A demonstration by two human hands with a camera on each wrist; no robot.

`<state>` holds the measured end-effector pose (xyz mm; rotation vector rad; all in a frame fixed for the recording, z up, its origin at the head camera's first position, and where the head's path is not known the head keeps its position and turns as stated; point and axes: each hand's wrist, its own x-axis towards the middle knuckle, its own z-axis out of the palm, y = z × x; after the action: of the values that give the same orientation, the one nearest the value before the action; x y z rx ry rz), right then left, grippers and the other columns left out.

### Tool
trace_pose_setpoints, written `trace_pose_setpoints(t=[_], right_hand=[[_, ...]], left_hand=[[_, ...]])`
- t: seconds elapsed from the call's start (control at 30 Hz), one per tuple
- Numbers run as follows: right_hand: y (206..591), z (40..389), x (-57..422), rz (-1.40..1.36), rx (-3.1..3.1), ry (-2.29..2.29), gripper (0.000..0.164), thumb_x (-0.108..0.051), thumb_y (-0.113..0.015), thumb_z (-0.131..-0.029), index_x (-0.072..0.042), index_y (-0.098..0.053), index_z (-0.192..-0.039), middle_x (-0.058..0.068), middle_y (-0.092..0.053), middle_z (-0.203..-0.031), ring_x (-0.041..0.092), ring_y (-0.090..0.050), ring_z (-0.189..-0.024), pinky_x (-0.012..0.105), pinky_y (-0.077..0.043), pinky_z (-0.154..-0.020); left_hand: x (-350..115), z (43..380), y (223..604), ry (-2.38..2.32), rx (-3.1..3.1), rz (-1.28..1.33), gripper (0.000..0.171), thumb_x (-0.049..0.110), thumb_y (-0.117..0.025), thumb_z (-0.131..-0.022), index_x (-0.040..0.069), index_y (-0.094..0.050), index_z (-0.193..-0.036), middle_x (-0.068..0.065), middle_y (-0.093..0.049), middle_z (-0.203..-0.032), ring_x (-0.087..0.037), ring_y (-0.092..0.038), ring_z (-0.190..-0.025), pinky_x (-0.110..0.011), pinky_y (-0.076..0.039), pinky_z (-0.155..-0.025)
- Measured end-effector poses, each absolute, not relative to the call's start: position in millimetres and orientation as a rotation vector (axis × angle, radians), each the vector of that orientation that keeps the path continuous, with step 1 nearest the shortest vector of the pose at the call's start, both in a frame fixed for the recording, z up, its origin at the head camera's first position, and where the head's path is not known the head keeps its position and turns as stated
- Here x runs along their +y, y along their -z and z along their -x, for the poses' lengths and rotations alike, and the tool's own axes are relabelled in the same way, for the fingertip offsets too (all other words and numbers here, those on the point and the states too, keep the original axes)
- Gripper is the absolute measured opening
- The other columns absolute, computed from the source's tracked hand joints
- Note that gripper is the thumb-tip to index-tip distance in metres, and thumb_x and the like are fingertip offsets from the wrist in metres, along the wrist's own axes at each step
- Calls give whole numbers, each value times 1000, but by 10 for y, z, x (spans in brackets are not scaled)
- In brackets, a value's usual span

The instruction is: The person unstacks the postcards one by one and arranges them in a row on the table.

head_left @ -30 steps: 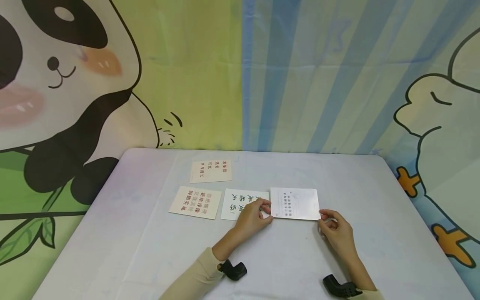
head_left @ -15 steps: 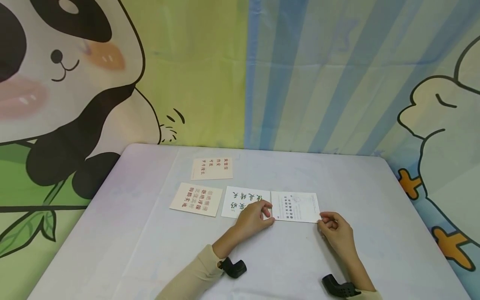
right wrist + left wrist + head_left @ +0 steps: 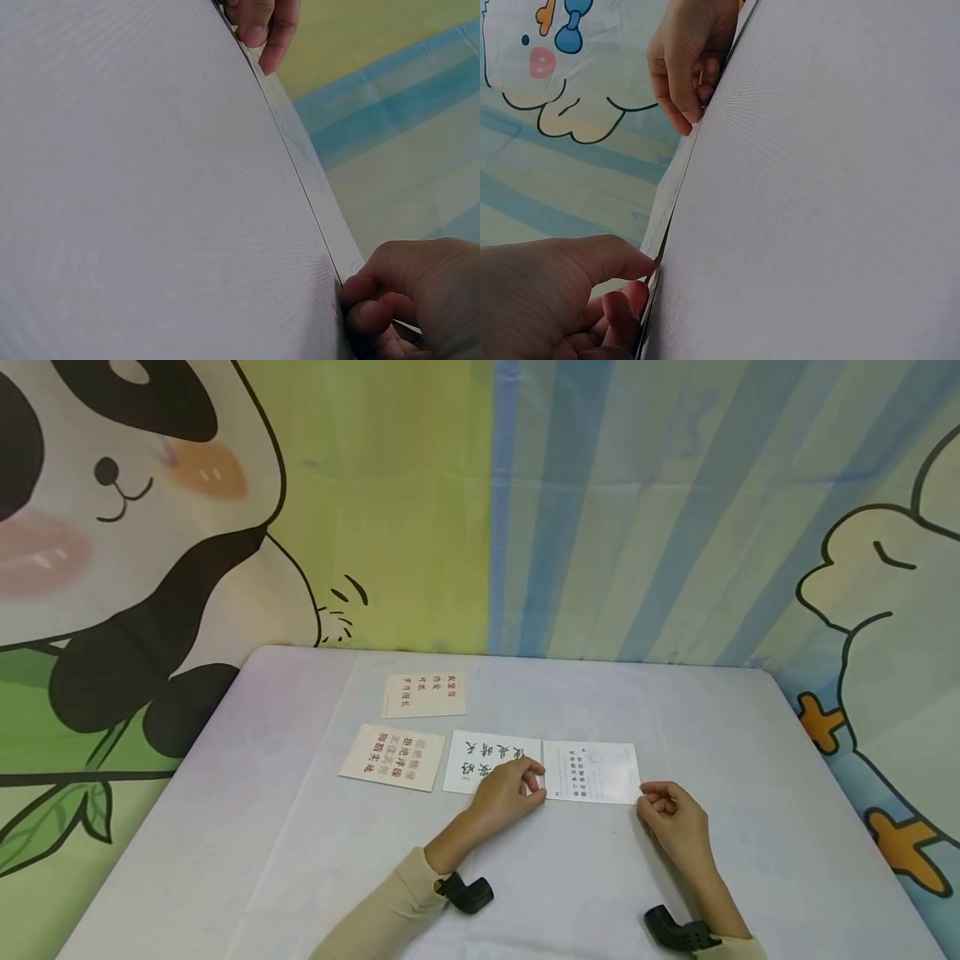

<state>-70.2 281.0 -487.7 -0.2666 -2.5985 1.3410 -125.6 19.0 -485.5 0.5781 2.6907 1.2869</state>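
Observation:
A white card [image 3: 592, 774] with printed characters and a faint drawing lies on the table, right of a card with dark green characters [image 3: 491, 747]. My left hand [image 3: 506, 795] pinches its left edge and partly covers the green-lettered card. At the near right corner, my right hand [image 3: 678, 822] holds the white card between thumb and index finger. In the left wrist view the left thumb and fingers [image 3: 622, 274] meet at the card's edge. From the right wrist, the card [image 3: 315, 187] appears as a thin strip running between both hands.
Left of these lies a cream card with red and grey lettering [image 3: 393, 758]. Farther back is another cream card with red lettering [image 3: 424, 696]. All rest on a white-covered table [image 3: 360, 877], whose back edge meets a cartoon-printed curtain [image 3: 405, 527].
The white card, tilted and catching glare a second ago, now lies flatter on the table with its print clearer. Both hands stay nearly in place at its sides. The head view shifted slightly.

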Motion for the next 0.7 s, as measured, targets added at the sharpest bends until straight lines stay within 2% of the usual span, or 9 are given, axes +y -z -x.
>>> trace_pose_setpoints(t=[0.3, 0.7], right_hand=[[4847, 725, 2791, 328, -2632, -1343, 18, 1, -59, -87, 5, -64, -104, 13, -61, -77, 7, -51, -48, 22, -45, -44], [4849, 681, 2803, 309, -2624, -1412, 15, 0, -58, -90, 5, -64, -102, 10, -62, -65, 10, -51, -44, 23, -45, -44]], left_hand=[[173, 1269, 4874, -1320, 2685, -579, 19, 14, -71, -84, 11, -68, -103, 11, -59, -75, -1, -49, -63, -18, -41, -57], [185, 1262, 4889, -1326, 2684, -584, 17, 15, -71, -85, 10, -68, -102, 10, -59, -75, 0, -49, -63, -17, -42, -58]])
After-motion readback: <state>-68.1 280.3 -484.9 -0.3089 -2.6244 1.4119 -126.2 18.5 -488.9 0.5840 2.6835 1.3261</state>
